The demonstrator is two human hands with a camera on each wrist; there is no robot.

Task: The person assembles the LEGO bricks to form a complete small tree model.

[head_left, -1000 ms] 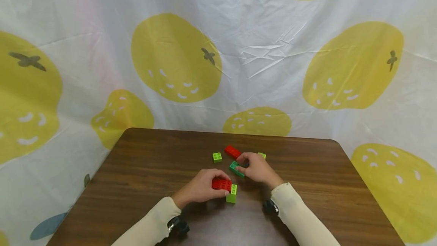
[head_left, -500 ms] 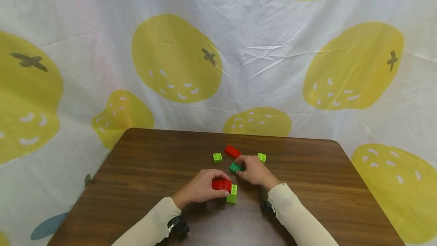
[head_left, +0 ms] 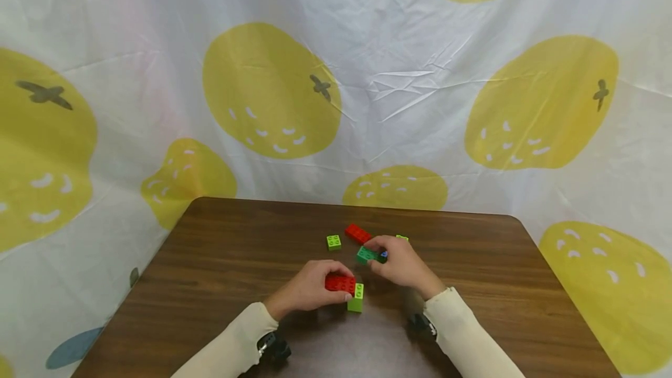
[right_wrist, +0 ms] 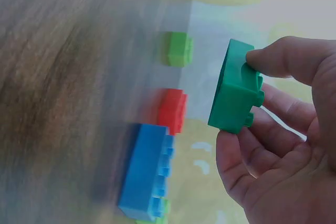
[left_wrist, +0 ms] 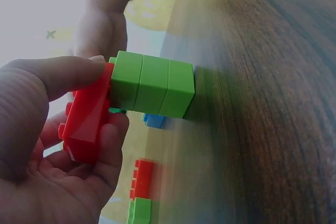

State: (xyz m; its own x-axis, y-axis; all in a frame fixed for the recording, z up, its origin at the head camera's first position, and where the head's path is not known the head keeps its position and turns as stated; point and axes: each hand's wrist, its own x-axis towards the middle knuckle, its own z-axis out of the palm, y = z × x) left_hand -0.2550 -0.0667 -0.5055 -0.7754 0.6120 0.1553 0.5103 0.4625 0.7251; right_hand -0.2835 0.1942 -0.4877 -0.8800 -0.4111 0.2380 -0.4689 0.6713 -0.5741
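In the head view, my left hand (head_left: 310,288) grips a red brick (head_left: 340,284) between thumb and fingers. This brick sits across the top of an upright stack of lime-green bricks (left_wrist: 152,85), overhanging it to the left. My right hand (head_left: 403,265) pinches a dark green brick (right_wrist: 236,90) by its sides. The right wrist view shows it raised off the table, its studs toward the palm. Below and beside it stands a long blue brick (right_wrist: 142,171), mostly hidden by the right hand in the head view.
Behind the hands on the brown wooden table (head_left: 252,238) lie another red brick (head_left: 358,233) and a small lime-green brick (head_left: 333,242). A second small lime-green brick (head_left: 402,237) peeks out behind the right hand. A lemon-print cloth (head_left: 388,104) hangs behind the table.
The dark green brick has turned and risen in my right hand, showing part of the blue brick in the head view. My left hand stays on the red brick.
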